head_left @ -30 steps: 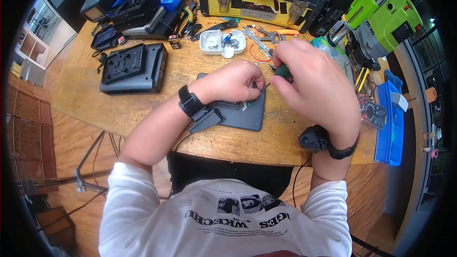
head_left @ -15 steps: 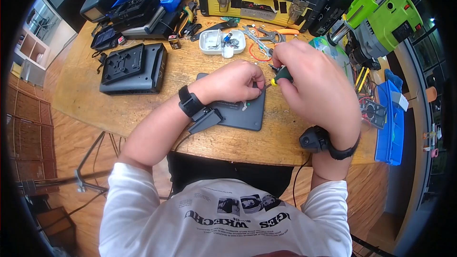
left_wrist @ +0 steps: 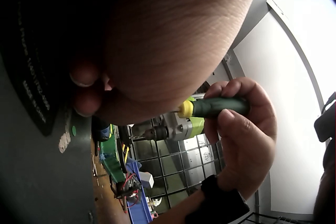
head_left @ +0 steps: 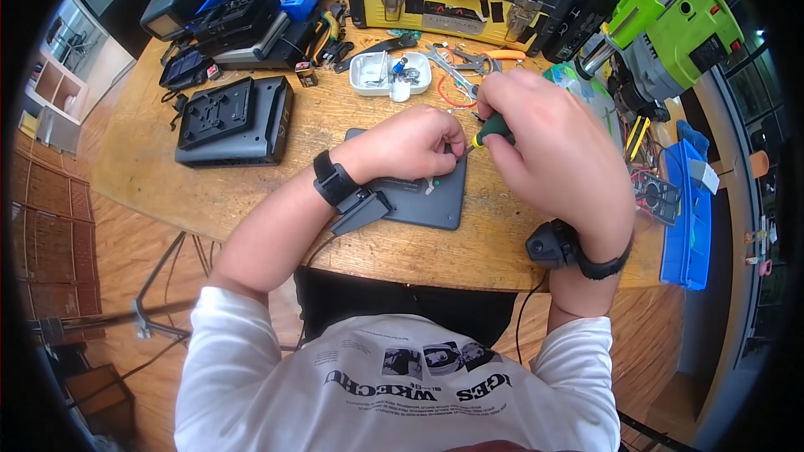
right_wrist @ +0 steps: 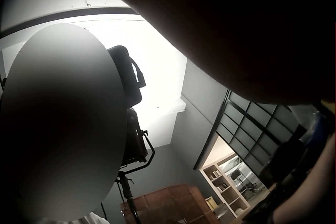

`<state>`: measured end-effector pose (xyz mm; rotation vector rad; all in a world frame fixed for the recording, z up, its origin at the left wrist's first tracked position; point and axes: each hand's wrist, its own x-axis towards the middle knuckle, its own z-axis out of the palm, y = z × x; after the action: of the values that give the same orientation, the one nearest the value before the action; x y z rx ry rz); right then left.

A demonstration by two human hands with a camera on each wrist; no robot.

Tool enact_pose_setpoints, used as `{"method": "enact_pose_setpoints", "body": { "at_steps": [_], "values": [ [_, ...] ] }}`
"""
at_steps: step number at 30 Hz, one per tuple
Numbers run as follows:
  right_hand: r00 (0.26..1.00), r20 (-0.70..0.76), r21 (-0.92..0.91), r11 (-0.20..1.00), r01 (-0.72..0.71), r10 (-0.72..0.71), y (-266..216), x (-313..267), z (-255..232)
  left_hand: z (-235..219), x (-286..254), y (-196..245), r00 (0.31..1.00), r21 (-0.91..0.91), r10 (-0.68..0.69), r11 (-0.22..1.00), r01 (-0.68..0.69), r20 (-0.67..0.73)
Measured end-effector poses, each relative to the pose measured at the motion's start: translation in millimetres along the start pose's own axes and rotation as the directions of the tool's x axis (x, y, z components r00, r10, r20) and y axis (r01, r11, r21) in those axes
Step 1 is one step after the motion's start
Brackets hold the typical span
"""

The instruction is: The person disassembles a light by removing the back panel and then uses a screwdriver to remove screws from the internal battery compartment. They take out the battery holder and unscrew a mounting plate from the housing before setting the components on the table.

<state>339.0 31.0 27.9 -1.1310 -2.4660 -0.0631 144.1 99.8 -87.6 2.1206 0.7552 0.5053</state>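
My right hand grips a screwdriver by its dark green handle, with the yellow collar towards my left hand. In the left wrist view the screwdriver points at the left hand, which hides its tip. A dark grey flat panel with rounded corners lies on the table under the left hand. The left fingers are curled close over its right part; I cannot tell whether they pinch anything. White print reading MADE IN CHINA shows on the black label of the panel. The right wrist view shows no work.
A white tray of small parts stands behind the panel, with wrenches beside it. A black device lies at left. Along the back stands a yellow and black toolbox; a green drill and blue bin are at right.
The screwdriver has shifted left within the right hand's fingers, its yellow collar coming into sight and nearing the left fingertips. The left hand and the panel have stayed in place.
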Motion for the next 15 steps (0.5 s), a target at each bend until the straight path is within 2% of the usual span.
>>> {"method": "enact_pose_setpoints", "body": {
  "at_steps": [3, 15],
  "values": [
    [0.997, 0.051, 0.028, 0.997, -0.065, 0.064, 2.0, -0.6, -1.0, 0.1, 0.0, -1.3, 1.0, -0.001, 0.01, 1.0, -0.01, 0.007],
    [0.998, 0.021, 0.008, 0.998, -0.061, 0.061, 7.9, -3.4, -2.0, 2.3, 1.3, -6.3, 0.999, -0.001, 0.045, 0.999, -0.045, -0.016]
  ]
}}
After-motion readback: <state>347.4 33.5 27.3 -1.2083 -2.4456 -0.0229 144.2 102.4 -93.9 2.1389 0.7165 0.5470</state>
